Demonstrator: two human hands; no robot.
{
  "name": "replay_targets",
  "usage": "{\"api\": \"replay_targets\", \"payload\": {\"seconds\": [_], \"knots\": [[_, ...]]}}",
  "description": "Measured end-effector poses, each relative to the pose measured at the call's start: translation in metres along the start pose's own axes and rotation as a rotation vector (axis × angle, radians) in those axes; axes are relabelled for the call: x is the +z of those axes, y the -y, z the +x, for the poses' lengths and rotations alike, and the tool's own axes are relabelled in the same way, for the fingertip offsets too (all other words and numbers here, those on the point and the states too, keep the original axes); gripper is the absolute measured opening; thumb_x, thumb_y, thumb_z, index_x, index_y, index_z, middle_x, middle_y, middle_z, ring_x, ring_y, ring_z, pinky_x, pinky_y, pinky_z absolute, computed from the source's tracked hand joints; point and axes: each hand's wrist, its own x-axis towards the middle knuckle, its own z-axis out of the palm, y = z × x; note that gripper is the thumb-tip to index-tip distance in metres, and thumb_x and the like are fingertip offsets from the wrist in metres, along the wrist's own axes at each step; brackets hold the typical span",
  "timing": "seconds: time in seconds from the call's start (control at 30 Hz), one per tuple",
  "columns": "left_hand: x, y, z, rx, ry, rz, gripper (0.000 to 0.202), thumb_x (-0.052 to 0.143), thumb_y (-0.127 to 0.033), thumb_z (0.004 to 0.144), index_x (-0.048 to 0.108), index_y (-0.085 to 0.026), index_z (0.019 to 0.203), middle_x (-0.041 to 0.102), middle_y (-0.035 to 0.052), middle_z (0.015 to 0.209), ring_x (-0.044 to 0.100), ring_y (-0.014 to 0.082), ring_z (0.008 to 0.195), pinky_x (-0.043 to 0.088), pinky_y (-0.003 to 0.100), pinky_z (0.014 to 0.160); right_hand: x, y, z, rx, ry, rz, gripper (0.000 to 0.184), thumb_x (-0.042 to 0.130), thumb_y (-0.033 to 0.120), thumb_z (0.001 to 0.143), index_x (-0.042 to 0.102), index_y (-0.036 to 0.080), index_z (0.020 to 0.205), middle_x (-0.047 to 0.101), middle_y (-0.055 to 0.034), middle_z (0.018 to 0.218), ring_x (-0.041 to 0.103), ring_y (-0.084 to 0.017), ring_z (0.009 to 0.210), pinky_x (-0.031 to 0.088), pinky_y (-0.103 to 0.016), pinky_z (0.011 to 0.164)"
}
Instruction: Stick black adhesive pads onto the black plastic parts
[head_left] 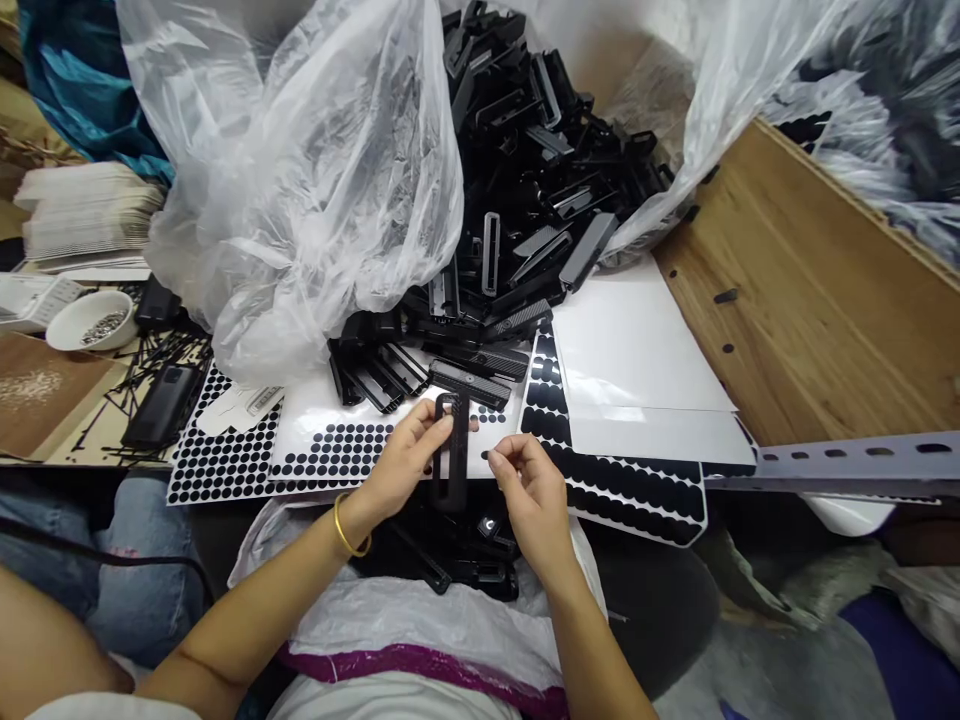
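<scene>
My left hand [409,452] grips a long black plastic piece [452,490] with an elongated slot, held upright with the thumb across its upper part. Just to the right, my right hand [534,500] is closed in a pinch. A small black round sticker [485,455] shows at its fingertips, apart from the plastic piece. Behind both hands lies a white sheet of black round stickers [337,450], with part of it bare. Several similar black pieces [480,380] rest on that sheet. Below the hands, more black pieces [420,555] lie in a white bag [360,620] on my lap.
A big heap of black pieces [517,150] spills from a clear plastic bag [322,200]. White sheets [637,350] cover more stickers at right, beside a wooden board [817,290]. At left are a white bowl of small metal parts [94,320], a paper stack [90,215] and another person's jeans [142,560].
</scene>
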Motion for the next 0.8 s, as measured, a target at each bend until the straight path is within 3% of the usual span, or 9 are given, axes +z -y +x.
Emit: {"api": "replay_targets", "payload": {"seconds": [0.07, 0.17, 0.5, 0.8], "knots": [[0.010, 0.008, -0.005, -0.199, 0.054, -0.273, 0.022, 0.052, -0.040, 0.084, 0.052, -0.020, 0.095, 0.063, 0.0064, 0.113, 0.062, 0.0209, 0.100, 0.049, 0.034, 0.081, 0.002, 0.001, -0.005, 0.072, 0.046, 0.123, 0.015, 0.047, 0.031, 0.084, 0.049, 0.020, 0.074, 0.051, 0.0022, 0.067, 0.045, -0.011, 0.058, 0.038, -0.024, 0.055], [0.018, 0.013, -0.010, -0.284, 0.032, -0.462, 0.022, 0.060, -0.035, 0.080, 0.053, -0.019, 0.092, 0.066, 0.0052, 0.107, 0.062, 0.0188, 0.100, 0.048, 0.032, 0.086, 0.006, -0.003, -0.009, 0.110, 0.053, 0.181, 0.015, 0.048, 0.031, 0.083, 0.050, 0.020, 0.073, 0.051, 0.0020, 0.067, 0.045, -0.011, 0.059, 0.038, -0.024, 0.055], [0.024, 0.010, -0.016, -0.295, -0.050, -0.561, 0.020, 0.062, -0.030, 0.079, 0.054, -0.018, 0.092, 0.068, 0.0044, 0.102, 0.061, 0.0177, 0.102, 0.042, 0.034, 0.096, 0.013, 0.000, -0.015, 0.049, 0.048, 0.032, 0.013, 0.047, 0.024, 0.082, 0.046, 0.020, 0.069, 0.048, 0.0037, 0.064, 0.043, -0.010, 0.055, 0.035, -0.023, 0.052], [0.026, 0.012, -0.018, -0.246, -0.046, -0.489, 0.025, 0.063, -0.035, 0.078, 0.051, -0.019, 0.093, 0.065, 0.0060, 0.108, 0.059, 0.0214, 0.108, 0.045, 0.037, 0.094, 0.019, -0.005, -0.019, -0.161, -0.039, -0.295, 0.012, 0.043, 0.018, 0.083, 0.043, 0.021, 0.072, 0.052, 0.0008, 0.069, 0.049, -0.013, 0.060, 0.039, -0.026, 0.056]]}}
